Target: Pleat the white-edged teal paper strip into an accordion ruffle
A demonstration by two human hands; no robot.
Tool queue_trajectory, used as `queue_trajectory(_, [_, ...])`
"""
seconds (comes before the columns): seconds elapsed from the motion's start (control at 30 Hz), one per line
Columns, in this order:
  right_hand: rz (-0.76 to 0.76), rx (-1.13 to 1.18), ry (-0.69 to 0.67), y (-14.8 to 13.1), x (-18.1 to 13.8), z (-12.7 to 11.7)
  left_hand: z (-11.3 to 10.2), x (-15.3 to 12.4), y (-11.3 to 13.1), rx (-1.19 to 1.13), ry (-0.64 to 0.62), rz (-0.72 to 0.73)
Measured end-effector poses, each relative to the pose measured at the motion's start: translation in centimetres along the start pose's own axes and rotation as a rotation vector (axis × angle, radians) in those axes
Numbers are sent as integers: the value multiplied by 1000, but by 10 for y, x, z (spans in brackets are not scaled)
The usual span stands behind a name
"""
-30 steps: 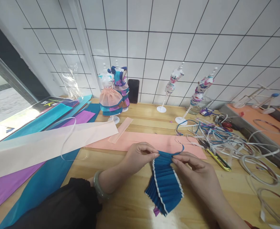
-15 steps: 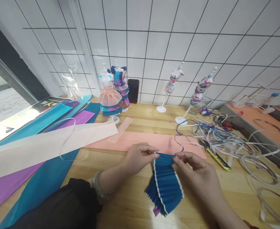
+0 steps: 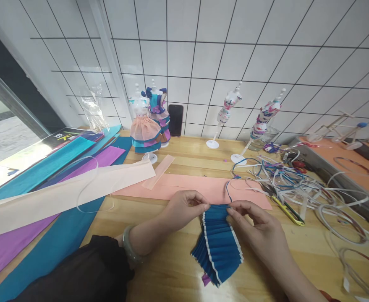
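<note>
A pleated strip of blue crepe paper [image 3: 223,241] with white edging hangs folded down from between my hands, low over the wooden table. My left hand [image 3: 187,209] pinches its upper left corner between thumb and fingers. At the upper right corner my right hand [image 3: 258,222] pinches it the same way. A thin blue strip [image 3: 228,188] trails up from near my right fingertips toward the tangle of strips. A small purple scrap [image 3: 206,279] shows under the pleated paper's lower end. Beyond my hands lies a flat pink paper strip [image 3: 187,186].
Mini dress forms in paper skirts [image 3: 145,130], a phone [image 3: 175,120] and two patterned dress forms [image 3: 230,105] stand by the tiled wall. Long paper strips [image 3: 61,188] cover the left. A yellow cutter [image 3: 288,211] and tangled strips [image 3: 285,176] lie right.
The thin blue strip near my right fingertips has shifted left and its loop has changed shape. Both hands keep their pinch on the pleated paper, almost unmoved.
</note>
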State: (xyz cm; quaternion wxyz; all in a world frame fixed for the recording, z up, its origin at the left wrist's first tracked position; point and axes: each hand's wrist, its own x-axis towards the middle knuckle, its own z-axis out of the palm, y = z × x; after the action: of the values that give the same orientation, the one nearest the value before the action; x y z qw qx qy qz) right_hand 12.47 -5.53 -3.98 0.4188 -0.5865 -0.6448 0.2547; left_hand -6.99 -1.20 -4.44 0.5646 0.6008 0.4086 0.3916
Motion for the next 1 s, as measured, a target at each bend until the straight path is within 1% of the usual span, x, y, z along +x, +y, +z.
queue_trajectory(0.07, [-17,18,-24,0,-1,0,0,0,-1,-29,-6,-8])
queue_trajectory(0.2, [-63,3,-23,1,0,0,1,1,-2,-48,6,4])
queue_trajectory(0.37, [-27,-15,-7,-5,1,2,1,-2,-1,40,-18,49])
queue_trajectory(0.57, [-56,-13,-2,-9,-1,4,3,-6,5,197,-89,78])
queue_trajectory(0.7, [-71,-46,-6,-8,-1,5,3,-4,4,223,-62,92])
queue_trajectory(0.77, [-75,-60,1,-7,-1,5,2,-3,3,227,-56,140])
queue_trajectory(0.9, [-113,-88,-8,-7,-1,6,1,-1,-1,237,-45,288])
queue_trajectory(1.0, [-135,-109,-36,-10,-1,6,1,-1,-2,269,-72,341])
